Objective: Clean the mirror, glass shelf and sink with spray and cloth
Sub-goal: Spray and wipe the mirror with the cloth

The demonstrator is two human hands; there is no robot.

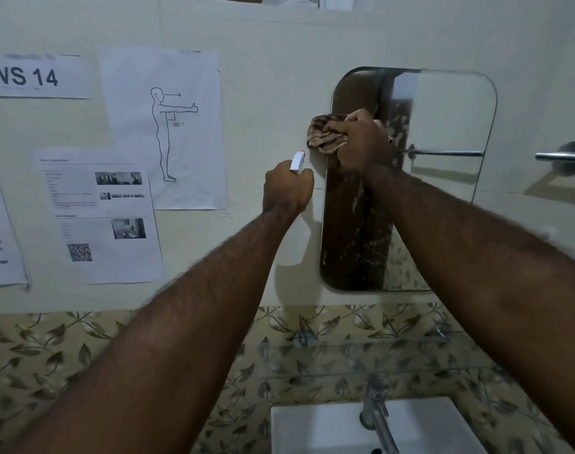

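R hand grip clamped on bunched cloth at mirror upper-left edge; L hand closed round spray bottle, just beside mirror. Best: flatten cloth, overlapping strokes top to bottom thru streaks. Shelf, sink below, untouched.

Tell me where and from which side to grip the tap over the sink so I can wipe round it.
Grip the tap by its upright metal body, coming from the front over the sink. The glass shelf sits just above it, leaving little room from the top, and the spout slants toward you, so a side-on wrap low on the body looks steadiest.
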